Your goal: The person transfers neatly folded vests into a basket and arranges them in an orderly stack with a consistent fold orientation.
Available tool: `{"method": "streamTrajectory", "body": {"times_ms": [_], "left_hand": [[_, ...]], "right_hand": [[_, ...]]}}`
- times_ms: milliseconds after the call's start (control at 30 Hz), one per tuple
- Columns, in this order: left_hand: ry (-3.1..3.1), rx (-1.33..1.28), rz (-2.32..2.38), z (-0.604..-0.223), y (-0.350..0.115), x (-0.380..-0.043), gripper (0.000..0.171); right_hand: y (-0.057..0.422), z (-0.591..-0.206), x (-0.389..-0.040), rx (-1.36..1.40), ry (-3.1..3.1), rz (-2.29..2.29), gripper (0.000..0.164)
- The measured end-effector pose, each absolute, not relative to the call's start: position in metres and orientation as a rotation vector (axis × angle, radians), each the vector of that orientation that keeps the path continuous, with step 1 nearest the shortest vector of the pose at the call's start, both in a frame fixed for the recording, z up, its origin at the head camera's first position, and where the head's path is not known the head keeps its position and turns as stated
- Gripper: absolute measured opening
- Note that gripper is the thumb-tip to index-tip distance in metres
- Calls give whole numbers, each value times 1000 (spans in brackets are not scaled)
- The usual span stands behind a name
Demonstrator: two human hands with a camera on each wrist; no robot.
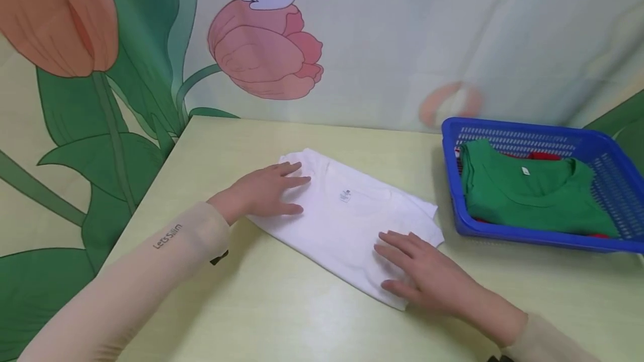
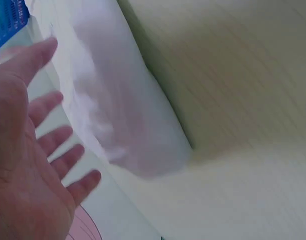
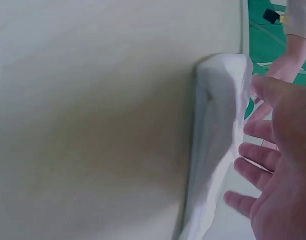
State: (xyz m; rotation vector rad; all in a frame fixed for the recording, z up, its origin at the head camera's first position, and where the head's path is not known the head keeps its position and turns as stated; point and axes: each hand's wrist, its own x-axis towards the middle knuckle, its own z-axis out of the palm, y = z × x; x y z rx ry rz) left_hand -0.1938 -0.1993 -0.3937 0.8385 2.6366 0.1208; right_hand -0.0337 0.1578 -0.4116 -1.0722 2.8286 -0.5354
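Observation:
A white T-shirt (image 1: 347, 222), folded into a flat rectangle with a small printed neck label, lies slantwise on the pale table. Over its left end is my left hand (image 1: 266, 190), fingers spread and nearly straight. My right hand (image 1: 427, 272) is at the lower right part of the shirt, its fingers apart and pointing left. Neither hand grips the cloth. In the left wrist view the shirt's folded edge (image 2: 138, 115) runs beside the spread fingers. The right wrist view shows a thick folded end (image 3: 220, 100) close to the thumb and fingertips.
A blue plastic basket (image 1: 455, 194) stands on the right of the table, holding a folded green T-shirt (image 1: 533, 194) with red cloth under it. Behind the table (image 1: 226, 306) hangs a curtain (image 1: 382, 43) printed with tulips and a white animal.

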Motion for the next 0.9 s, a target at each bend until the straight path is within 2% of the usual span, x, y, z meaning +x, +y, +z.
{"method": "streamTrajectory", "body": {"times_ms": [267,467,900], "left_hand": [[2546,825,138,-396,-207,-193,79],[2548,818,153,-403,-214,-187,80],[2620,714,208,-404,-237,-144,79]], "right_hand": [[157,-420,-27,-996,2818,-381,65],[154,-417,-32,-1048,2809,-318,60],[142,-412,-52,-956,2783,-364,51]]}}
